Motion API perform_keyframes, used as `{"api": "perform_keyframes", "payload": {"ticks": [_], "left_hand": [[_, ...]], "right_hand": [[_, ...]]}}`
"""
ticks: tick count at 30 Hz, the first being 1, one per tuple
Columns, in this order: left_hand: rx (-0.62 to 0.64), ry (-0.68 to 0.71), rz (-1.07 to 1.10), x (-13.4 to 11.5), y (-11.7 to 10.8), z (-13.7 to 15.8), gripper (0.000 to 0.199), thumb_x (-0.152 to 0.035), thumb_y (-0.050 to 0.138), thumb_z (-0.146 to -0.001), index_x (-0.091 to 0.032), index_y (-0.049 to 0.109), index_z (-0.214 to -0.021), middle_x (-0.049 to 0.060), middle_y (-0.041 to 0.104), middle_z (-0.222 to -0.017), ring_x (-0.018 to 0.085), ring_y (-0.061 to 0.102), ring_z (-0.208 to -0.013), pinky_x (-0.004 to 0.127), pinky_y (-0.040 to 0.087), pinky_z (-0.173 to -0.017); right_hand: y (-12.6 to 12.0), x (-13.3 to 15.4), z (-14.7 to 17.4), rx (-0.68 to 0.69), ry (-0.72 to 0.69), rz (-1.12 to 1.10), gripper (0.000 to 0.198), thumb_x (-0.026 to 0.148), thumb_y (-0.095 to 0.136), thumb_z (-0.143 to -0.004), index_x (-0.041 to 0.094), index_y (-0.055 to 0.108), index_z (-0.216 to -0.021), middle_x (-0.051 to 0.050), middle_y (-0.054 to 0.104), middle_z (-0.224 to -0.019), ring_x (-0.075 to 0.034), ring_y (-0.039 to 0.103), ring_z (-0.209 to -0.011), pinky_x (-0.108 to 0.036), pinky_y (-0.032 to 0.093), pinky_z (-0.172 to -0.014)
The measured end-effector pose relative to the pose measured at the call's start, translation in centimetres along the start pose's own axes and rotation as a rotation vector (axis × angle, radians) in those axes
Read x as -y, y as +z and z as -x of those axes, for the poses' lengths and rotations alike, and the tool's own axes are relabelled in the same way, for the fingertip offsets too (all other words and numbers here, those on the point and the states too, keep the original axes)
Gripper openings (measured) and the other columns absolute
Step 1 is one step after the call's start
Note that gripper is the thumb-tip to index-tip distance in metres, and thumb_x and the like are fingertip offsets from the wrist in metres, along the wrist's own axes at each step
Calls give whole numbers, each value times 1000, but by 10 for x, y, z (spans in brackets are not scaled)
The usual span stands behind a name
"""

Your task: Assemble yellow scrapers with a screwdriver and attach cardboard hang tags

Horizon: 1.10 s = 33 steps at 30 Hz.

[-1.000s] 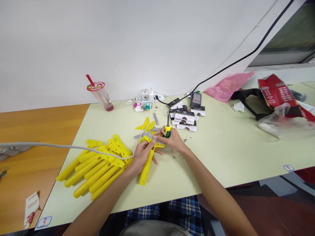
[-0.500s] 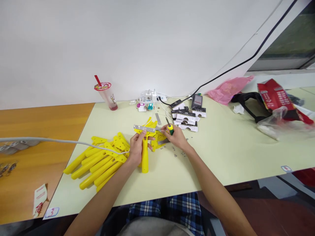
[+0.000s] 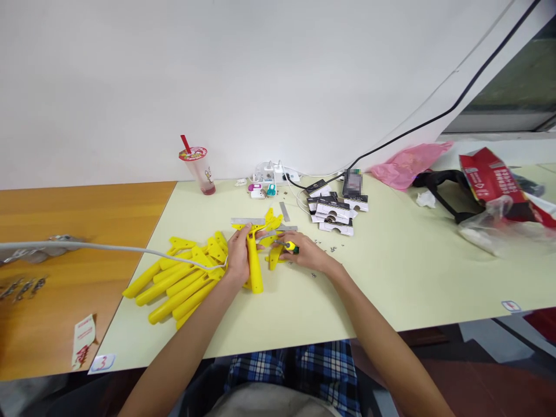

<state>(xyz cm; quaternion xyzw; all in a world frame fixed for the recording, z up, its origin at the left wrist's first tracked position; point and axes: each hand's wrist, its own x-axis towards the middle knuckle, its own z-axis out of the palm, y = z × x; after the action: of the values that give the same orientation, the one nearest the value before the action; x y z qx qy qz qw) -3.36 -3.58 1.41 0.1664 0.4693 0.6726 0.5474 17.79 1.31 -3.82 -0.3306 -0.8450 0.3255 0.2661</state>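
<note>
My left hand [image 3: 238, 255] is closed round a yellow scraper [image 3: 255, 266], its handle pointing down toward me. Along the scraper's head lies a flat metal blade [image 3: 247, 221]. My right hand [image 3: 306, 252] grips a small yellow-and-black screwdriver [image 3: 289, 247], whose tip points left toward the scraper. Close to the right fingertips are metal strips, partly hidden, and I cannot tell whether the fingers touch them. Several more yellow scraper bodies [image 3: 273, 259] lie behind and between the hands. To the left, a pile of yellow scraper handles [image 3: 174, 288] rests beside my left forearm.
Small metal parts [image 3: 333, 249] are scattered right of my right hand. Black-and-white cards [image 3: 334, 211] lie stacked behind it. A loose metal strip [image 3: 284, 211], a power strip [image 3: 274, 172] and a drink cup [image 3: 202, 174] stand further back. A white cable [image 3: 174, 258] crosses the pile.
My right hand has turned, bringing the screwdriver from nearly upright to lying low and pointing left. The scraper in my left hand has tilted slightly. The whole view has shifted a little.
</note>
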Motion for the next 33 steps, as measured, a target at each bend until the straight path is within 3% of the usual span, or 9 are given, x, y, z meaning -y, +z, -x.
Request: {"api": "perform_keyframes", "payload": {"ticks": [4,8,15,19,24,27,30,33], "left_hand": [[19,-11,-10,0,-1,-1,25,-31,86,-81,-16,68,-90,5,77,-103,18,81,-88,18,56,-51],[29,-11,-37,2,-3,-2,25,-33,85,-83,-17,67,-92,7,79,-102,18,81,-87,17,57,-53],[4,-16,-49,-1,-2,-1,23,-32,83,-85,-17,67,-93,6,79,-94,18,81,-86,18,57,-53],[-5,-24,-41,-2,-1,-1,24,-30,85,-83,-17,67,-93,4,78,-93,19,81,-86,18,57,-53],[2,-21,-35,-3,0,-1,26,-30,87,-81,-17,67,-93,3,76,-94,19,81,-86,18,56,-52],[-8,-19,-28,-3,0,-1,26,-30,87,-81,-17,67,-92,3,75,-94,19,80,-86,18,56,-52],[-9,-6,-22,-3,-1,-2,27,-31,87,-81,-17,67,-94,4,76,-98,18,81,-86,18,55,-51],[11,-5,-29,-2,-3,-3,28,-33,86,-82,-18,67,-95,4,76,-100,18,80,-85,18,55,-52]], "right_hand": [[2,2,-3,-117,-29,-8,13,38,74,-95,28,77,-103,-9,80,-113,-33,72,-111,-51,55,-101],[-3,11,-2,-190,48,-15,19,44,66,-100,28,75,-96,-8,80,-103,-30,73,-95,-45,56,-88],[0,13,-1,-116,31,14,24,30,81,-90,29,76,-114,-8,80,-122,-33,73,-114,-49,53,-102],[7,14,-2,-54,-17,120,26,14,67,-95,28,77,-114,-8,79,-121,-31,73,-113,-49,53,-102],[8,12,-2,-72,-66,180,33,3,58,-89,25,76,-107,-10,80,-114,-30,72,-109,-45,55,-96],[7,12,-2,-175,-53,114,24,10,59,-90,25,74,-102,-10,80,-113,-31,72,-109,-47,54,-98],[4,18,-3,-342,62,-70,10,29,61,-99,26,70,-96,-8,80,-110,-28,74,-101,-45,57,-94],[-1,27,-5,-484,227,-364,31,51,70,-96,26,59,-80,-6,78,-107,-25,74,-88,-41,60,-83]]}}
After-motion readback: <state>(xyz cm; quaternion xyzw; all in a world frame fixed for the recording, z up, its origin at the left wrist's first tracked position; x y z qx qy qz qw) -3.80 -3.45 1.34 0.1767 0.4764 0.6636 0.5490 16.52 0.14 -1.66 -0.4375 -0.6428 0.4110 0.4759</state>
